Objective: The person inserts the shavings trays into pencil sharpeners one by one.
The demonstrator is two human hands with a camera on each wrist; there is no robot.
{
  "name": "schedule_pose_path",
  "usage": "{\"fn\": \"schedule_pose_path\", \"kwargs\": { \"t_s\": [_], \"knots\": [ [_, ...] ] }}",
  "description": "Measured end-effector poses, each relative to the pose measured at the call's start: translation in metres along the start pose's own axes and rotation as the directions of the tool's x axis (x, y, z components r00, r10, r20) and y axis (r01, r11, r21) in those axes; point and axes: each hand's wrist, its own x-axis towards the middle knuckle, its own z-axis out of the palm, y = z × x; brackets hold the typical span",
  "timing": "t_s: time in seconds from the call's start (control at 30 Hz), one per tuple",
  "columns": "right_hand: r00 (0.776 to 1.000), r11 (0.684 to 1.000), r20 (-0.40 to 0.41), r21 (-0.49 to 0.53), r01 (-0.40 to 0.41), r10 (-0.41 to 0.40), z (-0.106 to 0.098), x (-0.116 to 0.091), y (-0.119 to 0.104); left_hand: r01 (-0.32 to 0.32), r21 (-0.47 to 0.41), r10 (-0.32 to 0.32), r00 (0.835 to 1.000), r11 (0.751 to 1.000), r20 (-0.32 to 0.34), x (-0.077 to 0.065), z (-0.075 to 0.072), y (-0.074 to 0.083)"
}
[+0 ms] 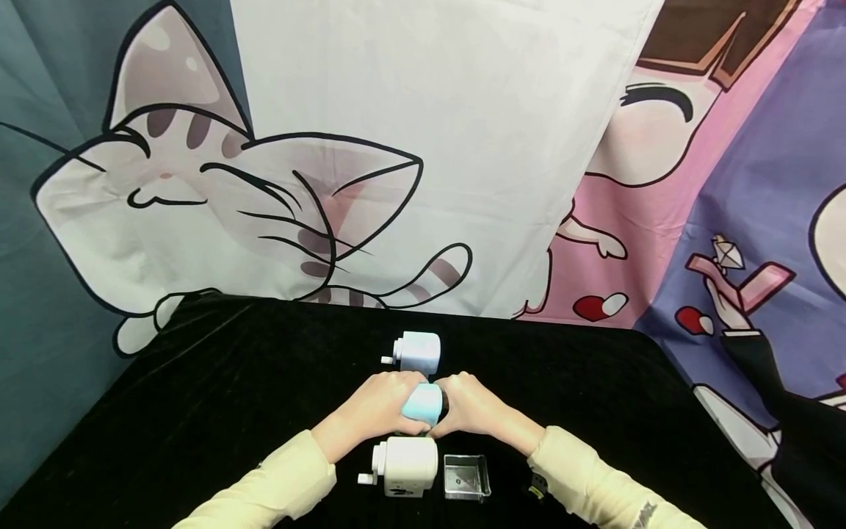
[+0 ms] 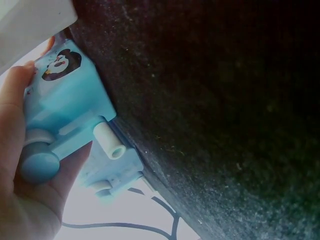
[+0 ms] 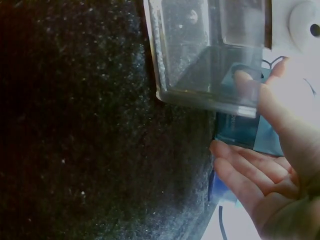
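Between the two hands is a light blue crank pencil sharpener [image 1: 423, 405], with a penguin-like picture on its side in the left wrist view. My left hand [image 1: 386, 404] grips it from the left, near its crank handle [image 2: 108, 141]. From the right, my right hand [image 1: 477, 408] pinches its end, with thumb and fingers on opposite sides. Much of the sharpener is hidden by the hands. Closer to me, a white crank sharpener [image 1: 410, 465] stands with a clear drawer [image 1: 465, 477] beside it on the right. Behind the hands stands a pale blue sharpener [image 1: 421, 351].
A black cloth [image 1: 231, 411] covers the table. A printed curtain [image 1: 463, 110] with a cartoon cat hangs behind its far edge. The three sharpeners stand in a row running away from me.
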Motion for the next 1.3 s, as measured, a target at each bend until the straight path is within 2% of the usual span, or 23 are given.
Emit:
{"fn": "schedule_pose_path", "kwargs": {
  "t_s": [0.57, 0.8, 1.13, 1.3],
  "knots": [
    [0.999, 0.999, -0.036, -0.037, -0.001, 0.0, -0.0017, 0.0012, -0.002, 0.007, 0.001, -0.007, 1.0, 1.0, 0.004, 0.0019, -0.0019, -0.0007],
    [1.0, 1.0, -0.011, -0.004, -0.009, 0.009, -0.0013, 0.0006, -0.0026, 0.042, -0.033, -0.042, 0.999, 0.999, 0.024, 0.0017, -0.0034, -0.0011],
    [1.0, 0.999, -0.003, 0.047, -0.024, 0.024, 0.0005, -0.0037, -0.0019, 0.058, -0.046, -0.057, 0.998, 0.997, 0.03, -0.0005, -0.0032, 0.0012],
    [0.999, 0.992, 0.006, 0.118, -0.035, 0.035, 0.0015, -0.0087, -0.0023, 0.062, -0.061, -0.06, 0.998, 0.996, 0.033, -0.0019, -0.0026, 0.0024]
  ]
}}
